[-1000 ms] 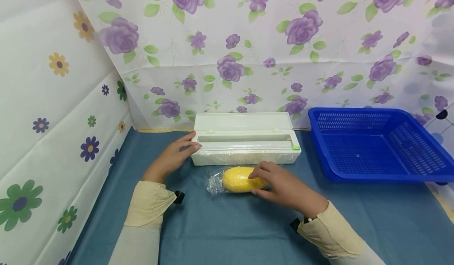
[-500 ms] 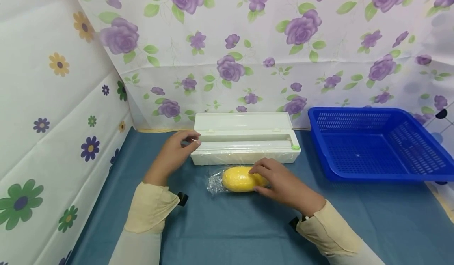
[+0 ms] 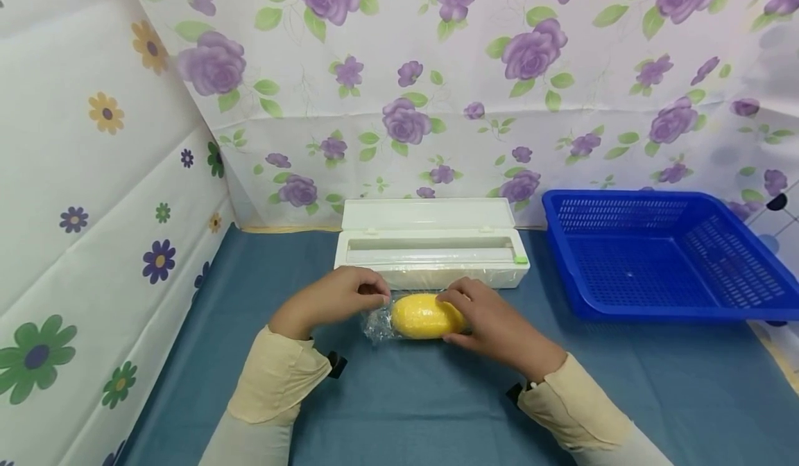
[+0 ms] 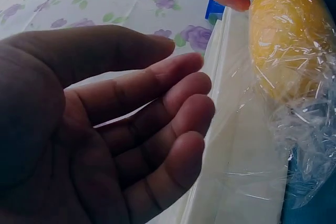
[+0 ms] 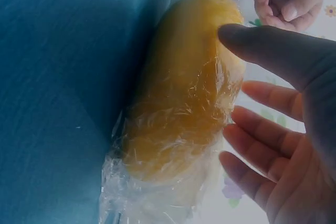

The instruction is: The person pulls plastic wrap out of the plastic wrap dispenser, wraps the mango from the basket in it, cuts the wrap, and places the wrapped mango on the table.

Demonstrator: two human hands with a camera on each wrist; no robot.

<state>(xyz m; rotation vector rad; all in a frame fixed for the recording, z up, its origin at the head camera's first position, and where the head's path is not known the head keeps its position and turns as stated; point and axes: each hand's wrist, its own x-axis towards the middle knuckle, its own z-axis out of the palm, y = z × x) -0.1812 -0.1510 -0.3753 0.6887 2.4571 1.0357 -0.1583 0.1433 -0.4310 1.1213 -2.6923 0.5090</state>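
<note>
A smooth yellow oblong fruit [image 3: 419,315], its kind not clear, lies on its side wrapped in clear plastic film. Loose crumpled film [image 4: 307,153] sticks out at its left end. Beside that end hovers my left hand [image 3: 340,299], its fingers loosely bent; the left wrist view shows nothing between thumb and fingers. My right hand [image 3: 496,324] lies over the fruit's right part. In the right wrist view its thumb [image 5: 244,40] overlaps the fruit, and its other fingers are spread loosely alongside; contact is hard to tell. Behind the fruit stands a white cling film box [image 3: 431,277], lid up.
A film roll [image 3: 431,256] lies inside the box, and a green slider [image 3: 521,260] sits at its right end. To the right stands a blue plastic basket [image 3: 562,272]. Blue cloth [image 3: 399,410] covers the table. Flowered sheets [image 3: 374,71] hang behind and at left.
My left hand has left the box's left end and come forward and right to the fruit's film-covered end. The right hand stays over the fruit with only slight shifts.
</note>
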